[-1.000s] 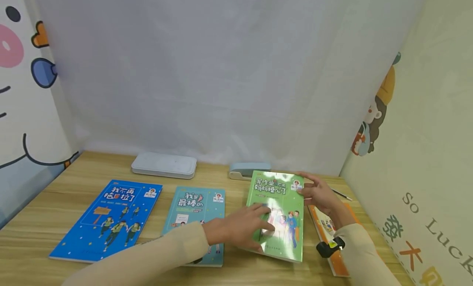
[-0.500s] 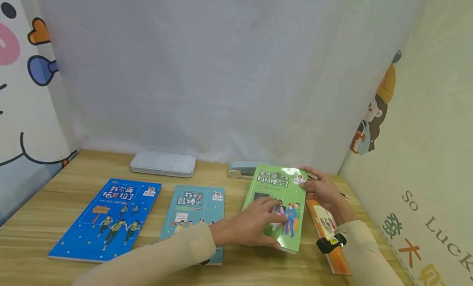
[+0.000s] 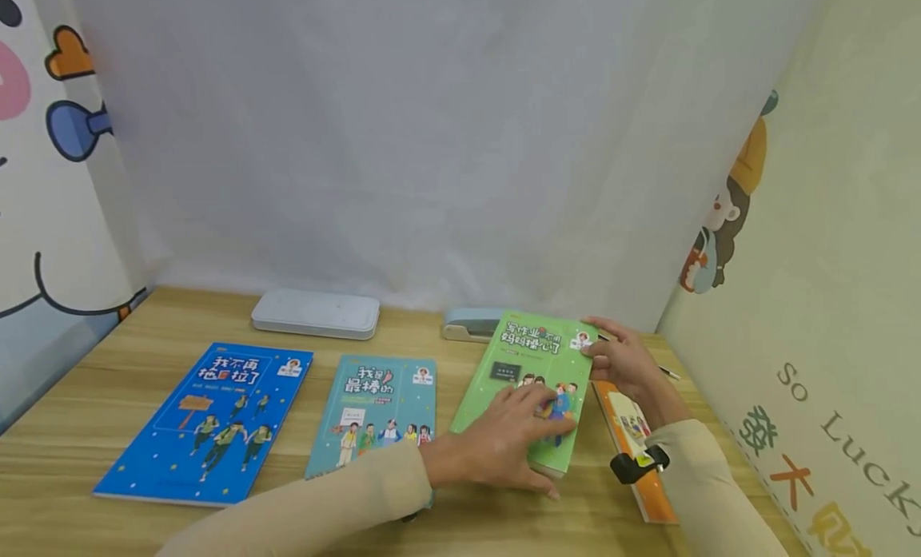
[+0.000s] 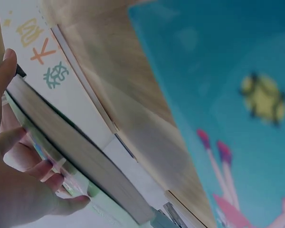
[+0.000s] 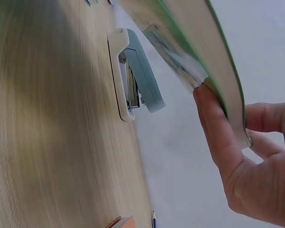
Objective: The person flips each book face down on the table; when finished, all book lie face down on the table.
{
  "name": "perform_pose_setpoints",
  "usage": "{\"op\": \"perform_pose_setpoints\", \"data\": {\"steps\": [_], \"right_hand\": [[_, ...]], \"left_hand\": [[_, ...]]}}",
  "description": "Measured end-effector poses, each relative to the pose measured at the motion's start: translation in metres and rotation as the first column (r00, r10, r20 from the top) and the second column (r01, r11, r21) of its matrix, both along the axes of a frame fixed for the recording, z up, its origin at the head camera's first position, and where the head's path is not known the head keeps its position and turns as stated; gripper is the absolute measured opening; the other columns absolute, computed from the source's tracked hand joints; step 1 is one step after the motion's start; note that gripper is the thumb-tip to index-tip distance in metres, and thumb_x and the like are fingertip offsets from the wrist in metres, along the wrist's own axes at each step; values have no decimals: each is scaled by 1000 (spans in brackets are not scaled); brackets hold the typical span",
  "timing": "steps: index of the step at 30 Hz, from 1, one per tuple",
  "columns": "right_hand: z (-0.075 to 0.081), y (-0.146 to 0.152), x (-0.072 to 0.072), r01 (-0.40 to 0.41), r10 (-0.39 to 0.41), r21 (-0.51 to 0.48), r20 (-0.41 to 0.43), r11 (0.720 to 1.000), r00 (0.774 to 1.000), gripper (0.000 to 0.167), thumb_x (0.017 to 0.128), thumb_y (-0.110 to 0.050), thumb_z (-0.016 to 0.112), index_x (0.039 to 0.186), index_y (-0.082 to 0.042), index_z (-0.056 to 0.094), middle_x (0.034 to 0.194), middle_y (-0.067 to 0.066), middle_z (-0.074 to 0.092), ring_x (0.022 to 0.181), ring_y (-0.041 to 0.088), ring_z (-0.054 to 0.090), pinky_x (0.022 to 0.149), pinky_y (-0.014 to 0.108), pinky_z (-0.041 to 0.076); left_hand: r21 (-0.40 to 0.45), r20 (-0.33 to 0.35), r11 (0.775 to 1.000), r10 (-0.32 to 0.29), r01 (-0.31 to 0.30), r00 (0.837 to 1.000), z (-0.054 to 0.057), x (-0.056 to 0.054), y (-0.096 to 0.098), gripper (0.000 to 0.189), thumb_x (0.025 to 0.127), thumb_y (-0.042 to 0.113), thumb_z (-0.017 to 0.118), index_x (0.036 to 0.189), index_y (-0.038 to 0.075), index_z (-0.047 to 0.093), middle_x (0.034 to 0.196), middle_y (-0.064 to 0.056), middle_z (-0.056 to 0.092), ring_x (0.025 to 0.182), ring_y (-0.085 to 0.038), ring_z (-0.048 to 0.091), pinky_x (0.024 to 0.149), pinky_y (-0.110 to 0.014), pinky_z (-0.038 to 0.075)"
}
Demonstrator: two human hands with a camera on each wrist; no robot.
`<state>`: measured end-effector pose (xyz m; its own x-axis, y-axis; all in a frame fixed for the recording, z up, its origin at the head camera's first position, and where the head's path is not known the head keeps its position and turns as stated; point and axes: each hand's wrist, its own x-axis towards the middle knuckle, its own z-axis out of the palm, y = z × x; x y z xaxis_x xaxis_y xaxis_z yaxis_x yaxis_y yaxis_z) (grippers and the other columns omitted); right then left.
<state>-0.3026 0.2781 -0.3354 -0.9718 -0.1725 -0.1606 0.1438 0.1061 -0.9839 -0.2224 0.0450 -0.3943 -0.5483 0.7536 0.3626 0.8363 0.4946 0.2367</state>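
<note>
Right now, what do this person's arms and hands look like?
The left sleeve and right sleeve are long, plain cream. The left hand and right hand wear no gloves. A black device with a yellowish patch sits at the right cuff.

Head view: stapler (image 3: 471,316) partly hidden behind green book (image 3: 521,364).

The head view looks forward and down across the worktop (image 3: 410,341) to a white cloth (image 3: 403,157). The left wrist view, tilted, sits close to the left hand (image 4: 19,190), a teal book (image 4: 218,61) filling its right side. The right wrist view, turned sideways, looks past the right hand (image 5: 266,185) to the stapler (image 5: 142,71). All three share the green book (image 3: 528,365).
</note>
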Motion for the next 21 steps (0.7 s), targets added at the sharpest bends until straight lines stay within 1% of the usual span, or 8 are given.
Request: {"op": "perform_pose_setpoints", "data": {"steps": [2, 4, 7, 10, 14, 17, 19, 21], "right_hand": [[1, -1, 1, 8, -8, -1, 8, 1000, 1000, 65, 95, 7, 48, 156, -2, 25, 92, 0, 70, 75, 15, 75, 69, 30, 62], [2, -2, 1, 17, -17, -8, 18, 1000, 1000, 65, 95, 7, 48, 156, -2, 25, 92, 0, 69, 75, 15, 75, 69, 30, 62], [3, -2, 2, 29, -28, -14, 25, 999, 999, 64, 96, 7, 48, 155, -2, 26, 92, 0, 68, 75, 16, 75, 69, 31, 62], [3, -2, 2, 34, -34, -9, 29, 999, 999, 63, 96, 6, 48, 155, -2, 26, 93, 0, 68, 76, 16, 74, 70, 31, 62], [5, -1, 3, 34, -34, 2, 30, 999, 999, 62, 97, 5, 48, 155, -2, 26, 92, 0, 68, 75, 15, 74, 69, 30, 62], [7, -1, 4, 36, -36, 11, 27, 999, 999, 61, 96, 5, 48, 154, -1, 26, 91, 0, 68, 74, 15, 74, 69, 29, 62], [10, -1, 5, 35, -35, 14, 26, 999, 999, 61, 96, 4, 48, 153, 0, 26, 91, 0, 68, 74, 15, 75, 69, 29, 62], [12, -1, 5, 33, -34, 20, 18, 999, 999, 61, 97, 3, 49, 153, 1, 26, 91, 1, 68, 74, 15, 75, 70, 29, 62]], "left_hand": [[3, -34, 1000, 18, -18, 999, -2, 1, 1, 90, 68, 64, 83, 145, 31, 51, 151, -7, 41, 143, -26, 38, 111, -61, 37], [12, -75, 999, 34, -33, 997, -3, 1, 3, 93, 65, 65, 84, 145, 31, 49, 149, -8, 41, 141, -26, 40, 109, -61, 39], [24, -124, 998, 57, -54, 991, -4, 2, 5, 95, 64, 65, 85, 144, 29, 48, 147, -9, 43, 138, -26, 42, 105, -55, 43], [4, -127, 997, 78, -78, 989, -2, 2, 7, 92, 67, 60, 86, 145, 29, 48, 145, -8, 45, 136, -26, 43, 102, -50, 45], [-41, -88, 996, 73, -77, 993, 8, 2, 7, 83, 75, 48, 85, 146, 27, 48, 144, -8, 48, 134, -26, 47, 103, -44, 48], [-48, -46, 998, 41, -43, 998, 18, 0, 4, 76, 79, 40, 83, 146, 25, 49, 143, -9, 50, 133, -24, 49, 107, -38, 47], [-43, -2, 999, 24, -24, 1000, 25, -1, 2, 74, 82, 37, 82, 147, 24, 49, 144, -10, 50, 133, -24, 50, 110, -36, 45], [-31, 48, 999, 14, -13, 999, 31, -2, -1, 73, 84, 34, 80, 148, 22, 48, 145, -10, 51, 132, -24, 52, 110, -34, 46]]}}
